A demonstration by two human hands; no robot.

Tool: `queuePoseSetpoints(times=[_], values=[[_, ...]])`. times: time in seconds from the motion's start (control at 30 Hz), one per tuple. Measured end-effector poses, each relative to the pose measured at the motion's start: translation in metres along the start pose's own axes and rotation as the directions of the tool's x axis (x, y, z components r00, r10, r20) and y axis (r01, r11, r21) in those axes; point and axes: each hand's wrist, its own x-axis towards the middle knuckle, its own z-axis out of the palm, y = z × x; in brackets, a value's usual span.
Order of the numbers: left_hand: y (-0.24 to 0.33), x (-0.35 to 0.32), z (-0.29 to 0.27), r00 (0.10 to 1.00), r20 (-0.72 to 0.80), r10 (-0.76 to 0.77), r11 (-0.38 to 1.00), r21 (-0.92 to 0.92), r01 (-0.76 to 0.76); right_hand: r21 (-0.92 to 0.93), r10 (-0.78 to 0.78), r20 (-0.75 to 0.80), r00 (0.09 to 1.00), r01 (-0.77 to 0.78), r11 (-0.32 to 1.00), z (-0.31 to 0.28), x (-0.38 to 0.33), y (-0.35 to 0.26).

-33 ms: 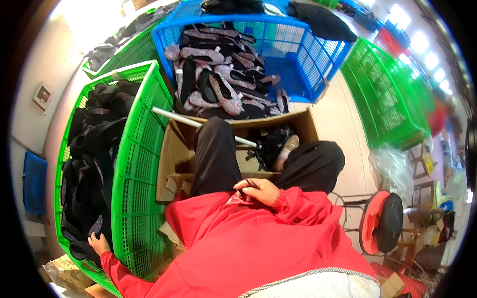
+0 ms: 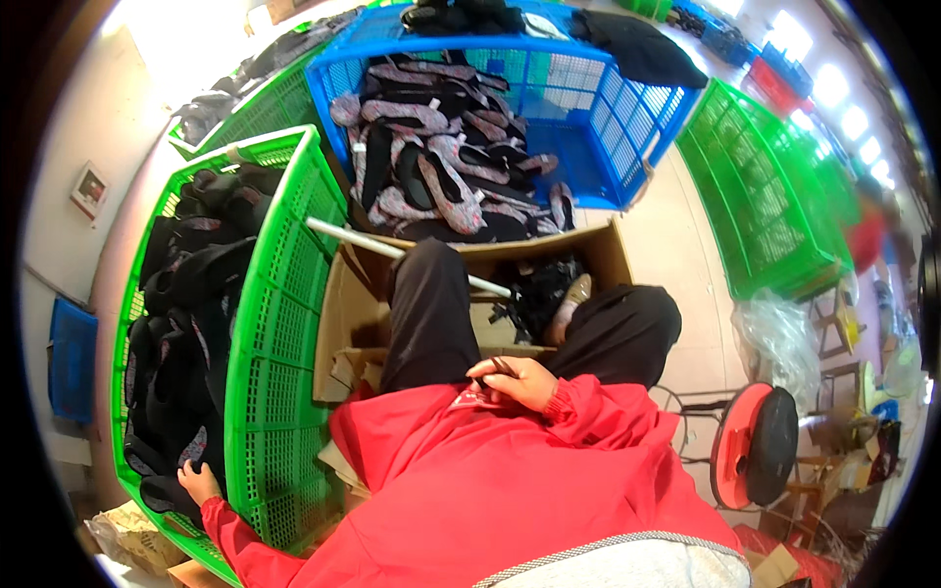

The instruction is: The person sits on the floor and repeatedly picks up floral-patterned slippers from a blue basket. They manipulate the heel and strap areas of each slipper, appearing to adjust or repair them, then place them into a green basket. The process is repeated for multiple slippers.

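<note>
The left hand [image 2: 199,482] reaches down at 7 o'clock into the green crate [image 2: 284,323], fingers spread over the dark shoe uppers [image 2: 186,323] piled there, nothing yet closed in its grip. The right hand [image 2: 520,380] rests on the lap at 6 o'clock, fingers curled around a small dark piece (too small to identify). Both hands sit as they did in the earlier frame, so nothing has been lifted from the crate.

The left hand [image 2: 198,482] lies in the crate [image 2: 257,392] among shoes [image 2: 186,323]; the cardboard box [image 2: 338,323] sits to its right.
</note>
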Motion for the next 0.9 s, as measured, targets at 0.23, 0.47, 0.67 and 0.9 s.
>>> queuePoseSetpoints(times=[0.23,0.47,0.67,0.9], values=[[0.055,-0.020,-0.040,0.960,-0.278,0.010,0.989,-0.139,-0.050,0.123,0.025,-0.157,0.987,-0.006,0.992,-0.043,0.011,-0.044],[0.231,-0.057,-0.070,0.849,-0.474,0.234,0.881,-0.266,-0.391,-0.035,-0.141,-0.302,0.943,0.136,0.990,-0.102,0.035,-0.082],[0.431,-0.076,-0.091,0.595,-0.388,0.704,0.502,-0.320,-0.803,-0.121,-0.274,-0.629,0.728,0.256,0.959,-0.162,0.008,-0.153],[0.584,-0.053,-0.114,0.325,-0.277,0.904,0.218,-0.355,-0.909,-0.234,-0.275,-0.869,0.411,0.148,0.961,-0.277,-0.055,-0.135]])
